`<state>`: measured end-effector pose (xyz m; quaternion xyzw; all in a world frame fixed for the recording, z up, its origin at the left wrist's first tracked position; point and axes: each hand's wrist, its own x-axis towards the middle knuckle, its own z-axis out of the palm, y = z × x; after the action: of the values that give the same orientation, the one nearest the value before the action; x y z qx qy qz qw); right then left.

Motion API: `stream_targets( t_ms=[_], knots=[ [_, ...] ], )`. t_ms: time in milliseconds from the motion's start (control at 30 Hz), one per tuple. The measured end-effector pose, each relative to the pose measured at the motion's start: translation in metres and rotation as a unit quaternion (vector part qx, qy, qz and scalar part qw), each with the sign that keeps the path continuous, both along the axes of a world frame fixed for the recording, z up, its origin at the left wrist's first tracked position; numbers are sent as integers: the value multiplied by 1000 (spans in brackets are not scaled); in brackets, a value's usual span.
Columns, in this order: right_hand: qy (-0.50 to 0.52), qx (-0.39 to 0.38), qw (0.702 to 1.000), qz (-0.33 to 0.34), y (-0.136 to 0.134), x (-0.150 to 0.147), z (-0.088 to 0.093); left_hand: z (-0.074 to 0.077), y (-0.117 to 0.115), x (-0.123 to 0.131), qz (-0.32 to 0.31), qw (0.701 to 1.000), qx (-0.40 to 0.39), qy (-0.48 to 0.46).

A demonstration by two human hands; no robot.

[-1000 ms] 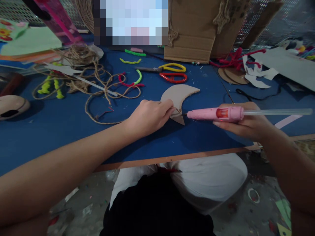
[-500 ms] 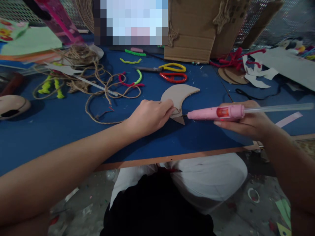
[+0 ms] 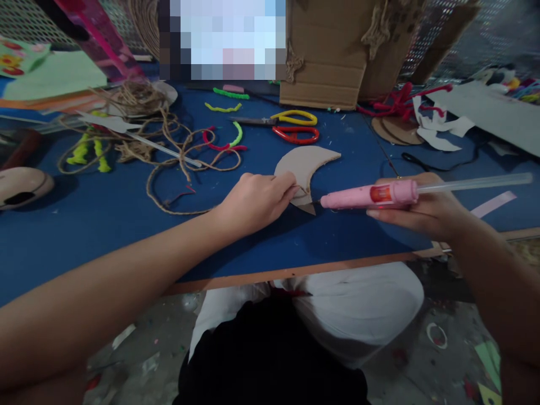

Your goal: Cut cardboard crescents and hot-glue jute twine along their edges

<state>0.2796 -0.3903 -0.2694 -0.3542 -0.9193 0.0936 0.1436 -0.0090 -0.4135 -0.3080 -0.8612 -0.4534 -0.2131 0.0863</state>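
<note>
A crescent-shaped cardboard cutout [image 3: 304, 163] lies on the blue table [image 3: 105, 208]. My left hand [image 3: 255, 201] is closed, its fingertips pinching the cutout's lower part where a thin jute string runs along the edge. My right hand [image 3: 417, 211] grips a pink glue gun [image 3: 371, 194] held level, a clear glue stick [image 3: 472, 183] sticking out of its back to the right. The gun's tip touches the crescent's lower point, right beside my left fingertips.
Loose jute twine [image 3: 169, 146] and green pipe cleaners [image 3: 86, 153] lie at the left. Yellow scissors [image 3: 291, 117] and red scissors [image 3: 295, 134] sit behind the cutout. A cardboard box [image 3: 333, 56] stands at the back, paper scraps [image 3: 439, 132] at the right. The table's edge [image 3: 295, 273] runs above my lap.
Almost nothing has moved: both hands stay in place with the glue gun tip at the crescent's lower point. The view has shifted very slightly.
</note>
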Motion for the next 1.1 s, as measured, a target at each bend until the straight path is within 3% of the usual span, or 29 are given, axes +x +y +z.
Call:
stream_targets(
  t_ms=[333, 567, 833, 1100],
  knots=[
    [23, 3, 996, 91, -6, -4, 8, -1, 0, 1, 1, 1000, -4, -2],
    [13, 7, 998, 54, 0, -1, 4, 0, -1, 1, 8, 1000, -11, 3],
    [11, 5, 994, 108, -3, 1, 9, -1, 0, 0, 5, 1000, 4, 2],
    [7, 0, 998, 57, 3, 3, 2, 0, -1, 0, 4, 1000, -2, 3]
  ],
)
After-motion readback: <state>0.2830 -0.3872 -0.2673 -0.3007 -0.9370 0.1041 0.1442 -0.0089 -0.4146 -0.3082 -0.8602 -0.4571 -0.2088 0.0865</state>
